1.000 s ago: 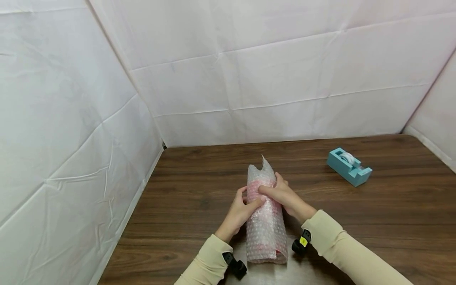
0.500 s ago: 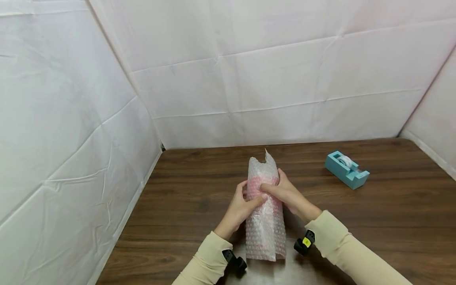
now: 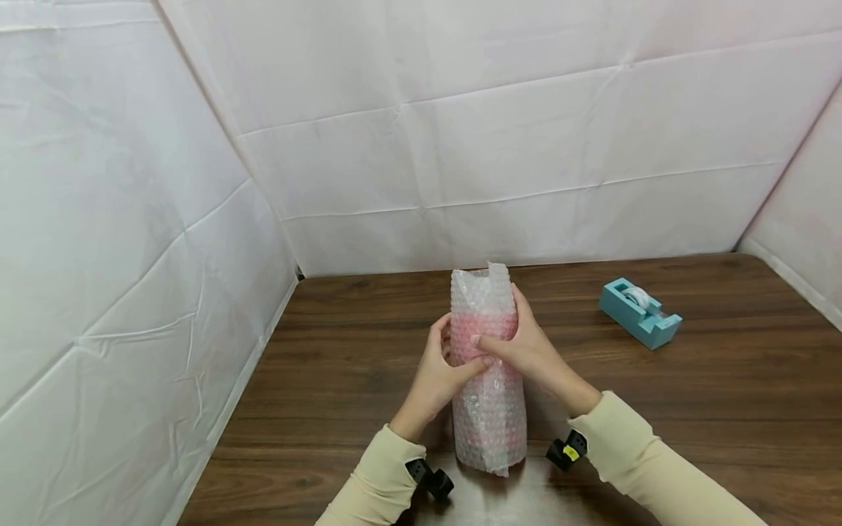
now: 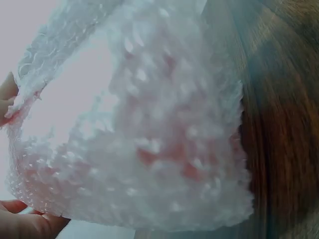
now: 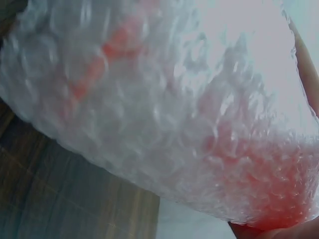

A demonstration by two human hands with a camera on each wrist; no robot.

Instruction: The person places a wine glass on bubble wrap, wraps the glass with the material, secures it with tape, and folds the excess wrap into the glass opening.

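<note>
Bubble wrap is rolled into a tube around something pink and white, whose kind I cannot make out through the layers. In the head view the roll stands steeply, its ragged upper end pointing away from me. My left hand grips its left side, thumb across the front. On the right side my right hand holds it at about the same height, its thumb just above the left one. Fingers behind the roll are partly hidden. Both wrist views are mostly filled by the bubble wrap, with reddish patches showing through.
A light blue tape dispenser with a roll of clear tape sits at the right on the dark wooden table. White cloth walls enclose the table's back and sides.
Both hands have lifted and tipped the wrapped roll more upright, its upper end rising. Their grip has stayed much the same. The tape dispenser stays in place on the table.
</note>
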